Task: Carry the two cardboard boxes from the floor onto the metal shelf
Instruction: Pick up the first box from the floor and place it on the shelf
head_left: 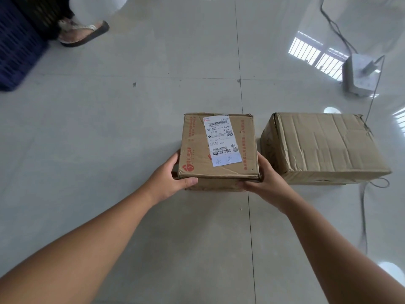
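1. Pale glossy floor tiles (109, 132) fill the whole view, crossed by thin grout lines and by bright window reflections at the upper right.
2. At the far left edge sits a dark blue slatted crate (15, 51), well apart from the boxes.
3. On the right, the plain cardboard box (324, 145), creased and unlabelled, rests on the floor, the bigger of the two.
4. Just beside it on its left is the labelled cardboard box (219, 148), with red print along its edges and a white shipping label (220, 139) on top; a narrow gap of floor separates the two boxes. Whether this box is resting on the floor or slightly raised cannot be told.
5. A white power strip (360, 75) lies on the floor beyond the plain box, with a dark cable (335, 25) running away from it toward the top of the view.
6. A thin grey cord (363, 216) trails past the plain box's right corner and down along the floor at the right, close to the right forearm.
7. Someone else's foot in a sandal (84, 32) stands at the upper left, next to the crate.
8. The left hand (173, 178) is clamped on the labelled box's left near corner, thumb across the front face.
9. The right hand (267, 178) grips the box's right near corner, fingers pressed to the side that faces the plain box.
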`<state>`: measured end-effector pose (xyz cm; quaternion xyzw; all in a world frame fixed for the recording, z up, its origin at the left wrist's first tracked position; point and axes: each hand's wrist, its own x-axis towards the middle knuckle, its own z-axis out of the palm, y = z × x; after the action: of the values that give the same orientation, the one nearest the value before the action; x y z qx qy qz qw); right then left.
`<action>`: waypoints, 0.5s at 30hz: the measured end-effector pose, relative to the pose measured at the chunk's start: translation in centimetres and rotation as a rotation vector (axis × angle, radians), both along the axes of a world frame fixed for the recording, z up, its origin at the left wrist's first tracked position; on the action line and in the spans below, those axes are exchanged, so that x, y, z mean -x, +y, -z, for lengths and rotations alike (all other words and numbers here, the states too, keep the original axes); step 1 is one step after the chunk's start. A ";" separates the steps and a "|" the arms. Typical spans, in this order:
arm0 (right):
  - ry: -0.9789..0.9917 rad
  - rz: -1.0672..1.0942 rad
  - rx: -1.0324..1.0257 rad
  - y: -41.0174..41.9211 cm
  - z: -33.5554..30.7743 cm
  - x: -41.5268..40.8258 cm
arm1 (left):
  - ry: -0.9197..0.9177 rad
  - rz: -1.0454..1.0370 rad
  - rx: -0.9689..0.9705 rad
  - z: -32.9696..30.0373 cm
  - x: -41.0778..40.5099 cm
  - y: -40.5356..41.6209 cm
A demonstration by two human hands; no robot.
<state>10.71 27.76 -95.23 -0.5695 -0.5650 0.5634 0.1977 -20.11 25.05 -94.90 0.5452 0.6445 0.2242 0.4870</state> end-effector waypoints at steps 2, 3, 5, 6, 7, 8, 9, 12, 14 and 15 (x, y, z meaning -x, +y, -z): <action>0.009 0.001 0.004 0.1 0.2 -0.1 | -0.008 0.002 -0.012 0.1 0.0 0.1; 0.011 0.004 0.004 0.1 0.2 -0.1 | -0.015 0.001 -0.021 0.2 0.0 0.1; 0.013 0.016 -0.006 0.1 0.1 0.1 | -0.027 0.000 -0.035 0.2 -0.1 0.3; 0.016 0.015 -0.013 0.1 0.0 0.3 | -0.043 -0.003 -0.042 0.1 -0.1 0.4; 0.027 0.017 -0.017 0.0 -0.3 0.5 | -0.064 -0.009 -0.050 0.1 0.0 0.5; 0.043 0.029 -0.022 0.0 -0.5 0.7 | -0.079 -0.015 -0.058 0.1 0.0 0.6; 0.055 0.052 -0.020 0.1 -0.8 0.9 | -0.085 -0.019 -0.063 0.1 -0.1 0.7; 0.053 0.092 -0.027 0.4 -1.1 1.5 | -0.084 -0.031 -0.052 -0.1 -0.3 0.8; 0.014 0.092 -0.045 0.5 -1.1 1.6 | -0.064 -0.038 -0.048 -0.3 -0.4 0.7; -0.002 0.090 -0.047 0.5 -1.2 1.6 | -0.054 -0.035 -0.053 -0.4 -0.4 0.7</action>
<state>9.10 28.27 -94.01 -0.5899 -0.5523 0.5399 0.2356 -19.69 25.73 -94.49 0.5402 0.6344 0.2643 0.4857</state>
